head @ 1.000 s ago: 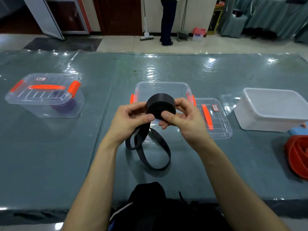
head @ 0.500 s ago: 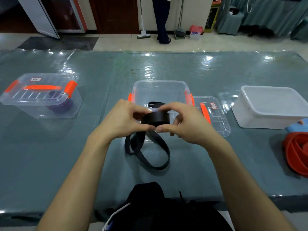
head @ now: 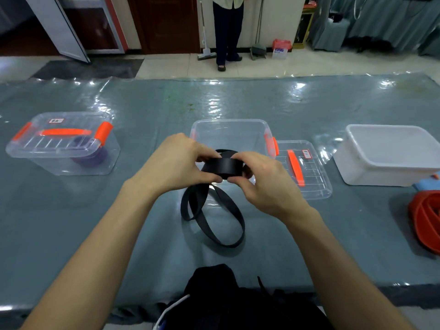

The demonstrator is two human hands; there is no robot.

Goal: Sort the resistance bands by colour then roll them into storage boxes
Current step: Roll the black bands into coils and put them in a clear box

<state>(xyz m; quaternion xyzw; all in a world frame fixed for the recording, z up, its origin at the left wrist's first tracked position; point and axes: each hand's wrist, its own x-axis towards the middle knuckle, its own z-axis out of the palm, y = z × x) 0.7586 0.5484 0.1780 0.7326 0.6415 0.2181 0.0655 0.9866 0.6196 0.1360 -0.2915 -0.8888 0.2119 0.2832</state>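
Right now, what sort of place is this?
Probably an indoor workroom or storage hall rather than a home: a long table under shiny plastic sheeting, a labelled clear storage box set out on it, and a mop against the far wall.

Two clear storage boxes: lidded clear box (head: 64, 148), open clear box (head: 231, 129). One loose lid (head: 309, 179). One white tub (head: 390, 160). One black band (head: 222, 167). One purple roll (head: 91, 158). Heaped red bands (head: 426, 220): count not determinable. Two hands: left hand (head: 173, 163), right hand (head: 269, 185).
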